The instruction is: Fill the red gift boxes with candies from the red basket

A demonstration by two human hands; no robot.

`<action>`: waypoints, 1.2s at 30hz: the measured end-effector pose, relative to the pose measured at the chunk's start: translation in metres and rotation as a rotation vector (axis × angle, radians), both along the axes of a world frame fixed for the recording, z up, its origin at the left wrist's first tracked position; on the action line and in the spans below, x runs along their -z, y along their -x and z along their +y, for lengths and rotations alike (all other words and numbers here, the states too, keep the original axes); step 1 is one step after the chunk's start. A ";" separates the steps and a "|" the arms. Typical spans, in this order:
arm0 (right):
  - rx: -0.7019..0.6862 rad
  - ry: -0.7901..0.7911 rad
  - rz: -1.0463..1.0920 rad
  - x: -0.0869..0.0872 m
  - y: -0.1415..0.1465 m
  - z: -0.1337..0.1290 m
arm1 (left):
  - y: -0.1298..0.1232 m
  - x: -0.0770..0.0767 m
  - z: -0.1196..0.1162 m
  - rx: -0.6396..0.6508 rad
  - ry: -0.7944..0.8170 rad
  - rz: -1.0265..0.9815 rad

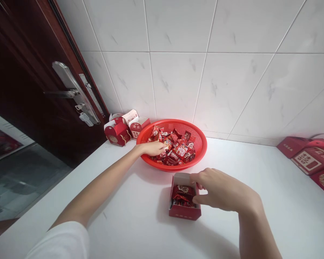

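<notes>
A red plastic basket (201,153) stands against the wall, holding many red-wrapped candies (178,151). Over its left side reaches my left hand (155,148), fingers together among the candies; a pale, yellowish piece shows at the fingertips, too small to name. Nearer to me stands an open small red box (182,214) with several wrapped candies (183,192) inside. My right hand (210,187) is at the box's right side, with its thumb at the right rim and its fingers at the back right corner, gripping the wall.
Open red boxes (118,133) stand left of the basket, by the dark door (29,64) with its metal handle. More red boxes (307,158) lie at the right edge of the white table (129,223). A tiled wall rises behind.
</notes>
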State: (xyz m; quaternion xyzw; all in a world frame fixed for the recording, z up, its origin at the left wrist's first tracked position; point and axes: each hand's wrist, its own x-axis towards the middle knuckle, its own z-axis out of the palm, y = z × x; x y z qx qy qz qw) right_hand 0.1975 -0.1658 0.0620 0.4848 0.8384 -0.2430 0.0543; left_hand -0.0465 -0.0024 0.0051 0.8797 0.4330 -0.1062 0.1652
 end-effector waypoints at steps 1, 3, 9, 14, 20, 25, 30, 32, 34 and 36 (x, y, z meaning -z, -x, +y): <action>0.001 0.006 -0.006 0.000 0.000 0.000 | 0.001 0.001 0.001 -0.011 -0.008 -0.015; -0.005 0.014 -0.010 -0.001 0.001 0.001 | 0.004 0.001 0.003 -0.020 -0.012 -0.042; -0.031 0.010 0.002 0.002 0.000 0.002 | 0.009 -0.003 0.001 -0.034 0.001 -0.119; -0.043 -0.005 0.017 0.008 -0.003 0.003 | 0.010 -0.009 -0.004 -0.125 -0.138 -0.051; -0.040 -0.011 0.030 0.006 -0.002 0.002 | 0.008 -0.017 -0.013 -0.142 -0.289 -0.031; -0.036 -0.026 0.024 0.007 -0.002 0.002 | -0.001 -0.018 -0.019 -0.068 -0.120 -0.052; -0.058 -0.028 0.049 0.007 -0.003 0.001 | -0.015 -0.011 -0.016 0.062 0.108 0.187; -0.065 -0.027 0.044 0.006 -0.003 0.001 | -0.021 -0.009 -0.013 0.061 0.106 0.210; -0.060 -0.019 0.028 0.004 -0.002 0.000 | -0.024 -0.007 -0.010 0.077 0.141 0.233; -0.054 0.000 0.009 0.002 0.000 0.000 | -0.024 -0.005 -0.007 0.098 0.171 0.222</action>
